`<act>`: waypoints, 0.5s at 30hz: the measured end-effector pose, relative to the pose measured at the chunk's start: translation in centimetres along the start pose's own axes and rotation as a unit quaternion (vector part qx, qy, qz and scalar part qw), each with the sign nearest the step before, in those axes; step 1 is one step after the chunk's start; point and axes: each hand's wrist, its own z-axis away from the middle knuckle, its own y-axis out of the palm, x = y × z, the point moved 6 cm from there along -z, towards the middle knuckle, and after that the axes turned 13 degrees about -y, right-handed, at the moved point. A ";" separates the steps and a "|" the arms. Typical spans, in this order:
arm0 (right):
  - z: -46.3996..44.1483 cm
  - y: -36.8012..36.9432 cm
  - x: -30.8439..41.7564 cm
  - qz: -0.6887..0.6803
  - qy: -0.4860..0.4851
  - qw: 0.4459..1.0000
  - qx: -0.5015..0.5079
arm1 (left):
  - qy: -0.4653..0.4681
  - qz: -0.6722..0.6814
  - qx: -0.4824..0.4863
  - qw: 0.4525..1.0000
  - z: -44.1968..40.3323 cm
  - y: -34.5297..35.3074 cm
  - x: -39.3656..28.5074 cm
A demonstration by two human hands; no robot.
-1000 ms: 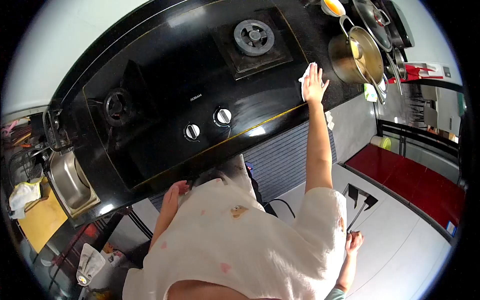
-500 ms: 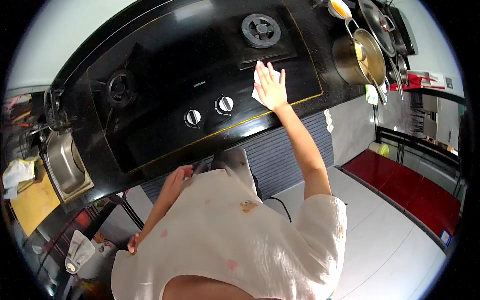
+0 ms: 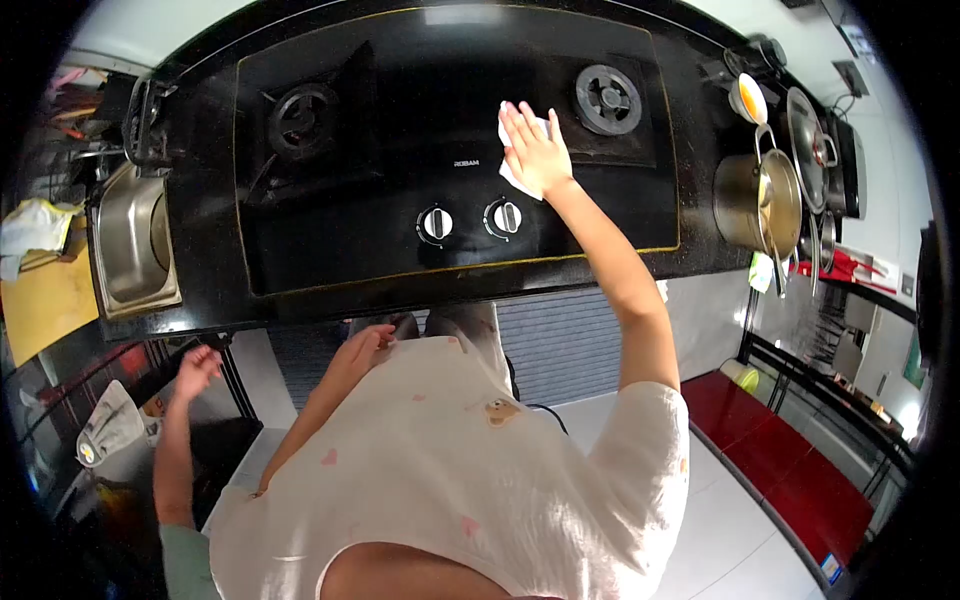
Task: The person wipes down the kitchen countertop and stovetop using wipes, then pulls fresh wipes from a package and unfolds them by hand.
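Observation:
My right hand [image 3: 537, 152] lies flat with fingers spread over a white cloth [image 3: 519, 180], pressing it onto the black glass gas stove [image 3: 400, 110]. It is just left of the right burner [image 3: 608, 100] and above the two stove knobs [image 3: 507, 217]. Edges of the cloth stick out around the palm; the rest is hidden under it. At my waist, against the light patterned shirt [image 3: 420, 440], my left hand [image 3: 360, 352] hangs with loosely bent fingers apart and nothing visible in it.
Another person's hand [image 3: 198, 372] is at the lower left. A sink [image 3: 135, 240] is set in the left counter. To the right stand a steel pot [image 3: 740, 205] with a ladle, a pan lid [image 3: 805, 150] and a bowl with orange contents [image 3: 747, 98].
My right hand and the cloth have moved leftward and away from me across the stove, beside the right burner. The view has turned. The other person's hand has risen at the left.

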 end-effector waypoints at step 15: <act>-14.4 5.5 -13.6 0.043 0.182 0.979 0.081 | 0.002 -0.163 -0.240 0.957 3.1 -28.2 -6.6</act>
